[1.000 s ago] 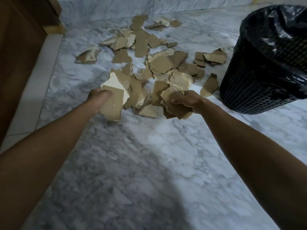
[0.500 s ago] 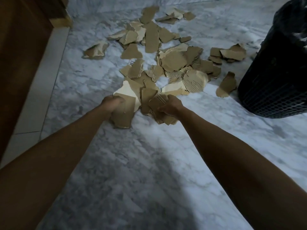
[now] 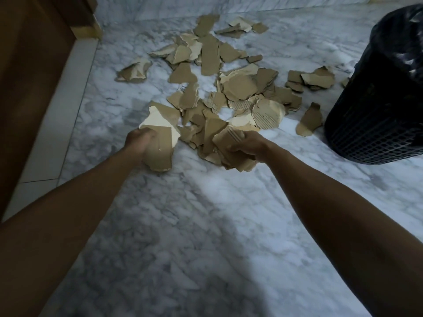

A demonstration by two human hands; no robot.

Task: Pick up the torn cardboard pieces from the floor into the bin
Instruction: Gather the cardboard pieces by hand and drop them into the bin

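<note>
Torn brown cardboard pieces (image 3: 238,88) lie scattered over the marble floor ahead of me. My left hand (image 3: 138,143) grips a large piece (image 3: 160,154) with a pale inner face, held at the near left edge of the pile. My right hand (image 3: 246,145) is closed on a stack of several brown pieces (image 3: 231,143) at the near right edge of the pile. The black mesh bin (image 3: 375,124), lined with a black plastic bag, stands on the floor at the right, an arm's reach from my right hand. One loose piece (image 3: 310,120) lies just beside the bin's base.
A dark wooden door or cabinet (image 3: 29,76) runs along the left, with a pale floor strip (image 3: 61,115) beside it. A marble skirting (image 3: 229,5) closes the far side. Bare marble floor (image 3: 206,225) lies between my arms, partly in shadow.
My hands kept their holds throughout. Both dipped toward the near edge of the pile and are now a little further apart. The view shifted, moving the bin toward the right.
</note>
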